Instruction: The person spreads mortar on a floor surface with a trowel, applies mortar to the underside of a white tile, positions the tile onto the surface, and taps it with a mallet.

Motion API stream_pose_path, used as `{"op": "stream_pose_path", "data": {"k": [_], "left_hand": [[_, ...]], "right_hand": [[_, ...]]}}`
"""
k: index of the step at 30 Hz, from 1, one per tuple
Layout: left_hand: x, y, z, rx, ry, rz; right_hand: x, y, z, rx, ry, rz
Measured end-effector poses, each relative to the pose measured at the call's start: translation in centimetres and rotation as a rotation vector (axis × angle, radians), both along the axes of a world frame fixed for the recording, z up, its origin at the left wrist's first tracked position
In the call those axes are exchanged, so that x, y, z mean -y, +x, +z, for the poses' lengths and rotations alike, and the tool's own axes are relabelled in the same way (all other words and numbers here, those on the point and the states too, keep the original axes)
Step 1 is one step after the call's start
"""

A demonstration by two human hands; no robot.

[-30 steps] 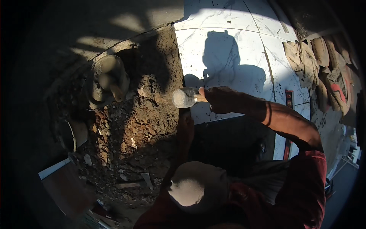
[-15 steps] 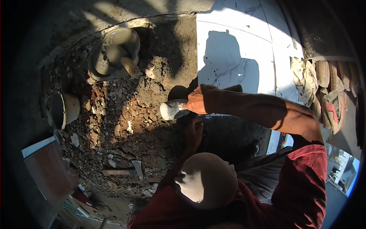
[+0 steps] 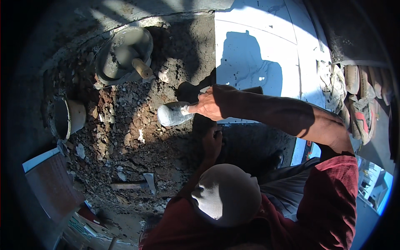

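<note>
A mallet (image 3: 170, 115) with a pale grey-white head is in my right hand (image 3: 209, 105), which is wrapped round its handle. The head hangs over the rubble, left of the white marbled tiles (image 3: 250, 27). My right forearm crosses above the near part of the tiles and hides some of the edge there. In shadow by the near left tile corner is my left hand (image 3: 211, 143), its fingers curled. What those fingers hold, if anything, is too dark to make out.
Broken rubble (image 3: 121, 121) covers the ground at left. A bucket of grey mix (image 3: 143, 52) with a wooden-handled tool (image 3: 142, 68) stands far left, another bucket (image 3: 78, 118) nearer. A hatchet (image 3: 148, 182) lies on the rubble. Sacks (image 3: 352, 81) line the right side.
My right hand and the mallet have shifted left and slightly away, so the head is farther from the tiles. My left hand has stayed nearly in place.
</note>
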State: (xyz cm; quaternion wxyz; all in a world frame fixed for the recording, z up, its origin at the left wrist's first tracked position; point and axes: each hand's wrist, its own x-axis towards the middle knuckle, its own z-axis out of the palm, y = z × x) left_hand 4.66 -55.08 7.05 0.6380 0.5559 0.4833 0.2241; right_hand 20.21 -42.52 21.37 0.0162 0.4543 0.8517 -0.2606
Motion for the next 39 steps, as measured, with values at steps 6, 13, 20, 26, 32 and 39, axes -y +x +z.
{"op": "stream_pose_path", "data": {"k": [6,13,20,26,32,39], "left_hand": [[-0.6,-0.2,0.0,0.012,-0.136,0.027],[0.7,0.0,-1.7,-0.052,0.067,-0.065],[-0.4,-0.7,-1.4,-0.025,0.024,-0.014],[-0.3,-0.6,-0.6,-0.033,0.273,-0.007],[-0.4,-0.6,0.5,-0.049,-0.08,-0.005],[-0.2,-1.1,1.3,-0.069,-0.032,-0.008]], "right_hand": [[-1.2,-1.3,-0.4,0.315,-0.114,0.201],[1.6,2.7,-8.6,0.258,-0.238,0.113],[-1.8,-2.3,1.1,0.021,-0.072,-0.008],[-2.2,-2.1,-0.6,0.359,-0.158,0.138],[-2.1,-1.4,0.7,0.108,-0.179,0.079],[-1.7,-2.4,0.3,-0.019,0.127,0.065]]}}
